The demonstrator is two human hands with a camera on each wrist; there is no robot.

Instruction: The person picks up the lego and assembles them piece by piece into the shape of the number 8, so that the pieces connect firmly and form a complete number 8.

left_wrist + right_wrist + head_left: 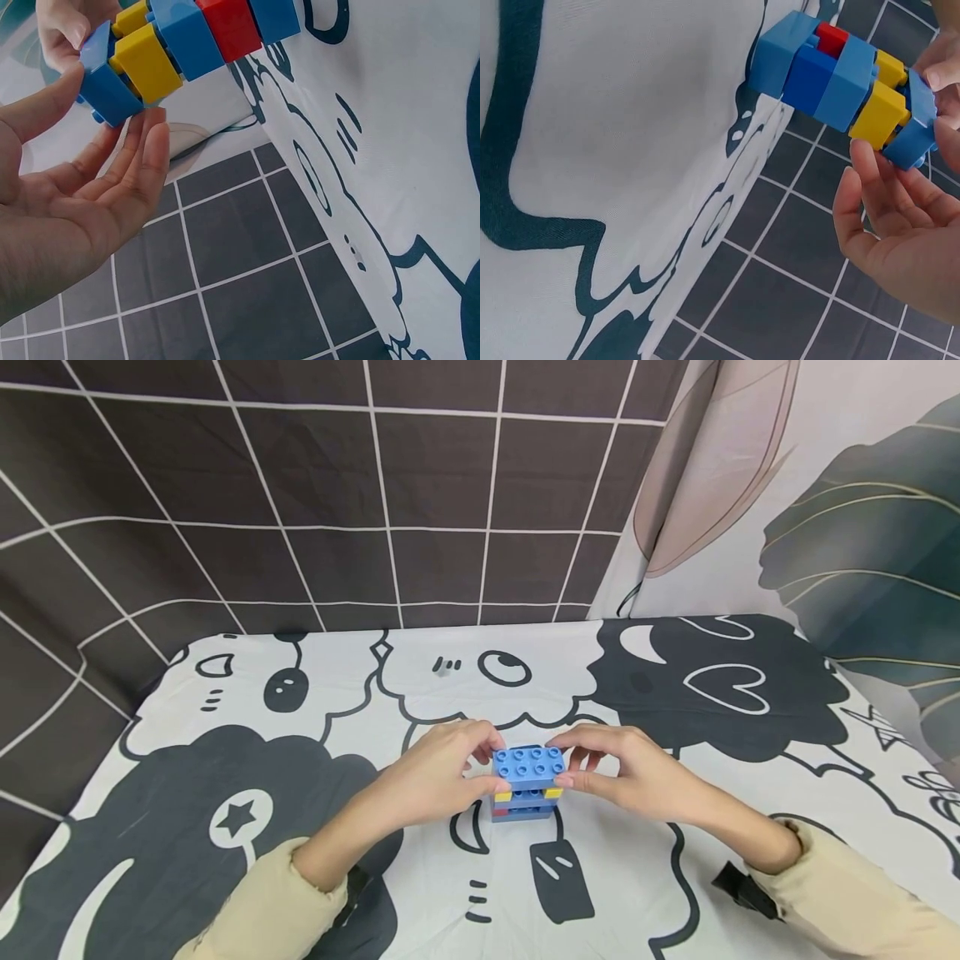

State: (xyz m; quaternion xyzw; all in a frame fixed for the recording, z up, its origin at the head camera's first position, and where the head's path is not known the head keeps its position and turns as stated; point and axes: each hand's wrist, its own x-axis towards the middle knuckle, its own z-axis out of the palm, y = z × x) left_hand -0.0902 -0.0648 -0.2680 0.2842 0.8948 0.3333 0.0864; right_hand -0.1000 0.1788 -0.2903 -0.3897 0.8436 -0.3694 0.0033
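Observation:
A small tower of toy building bricks stands on the patterned cloth between the two hands. Its top is a blue eight-stud brick [528, 764], pinched at its left end by the left hand [442, 772] and at its right end by the right hand [633, 768], thumbs on the near side. Under it sit two yellow bricks [880, 112], whose studs partly show in a narrow gap below the top brick. Lower down come a blue brick [847, 82], then a red brick [229, 28] and a darker blue brick [808, 81] side by side, and a blue base brick [784, 56].
A white cloth [615, 877] with black cartoon drawings covers the table. Behind it hangs a dark curtain [435, 468] with a white grid, and at the right a leaf-patterned curtain [870, 543]. A thin black cord [628, 600] shows at the back edge.

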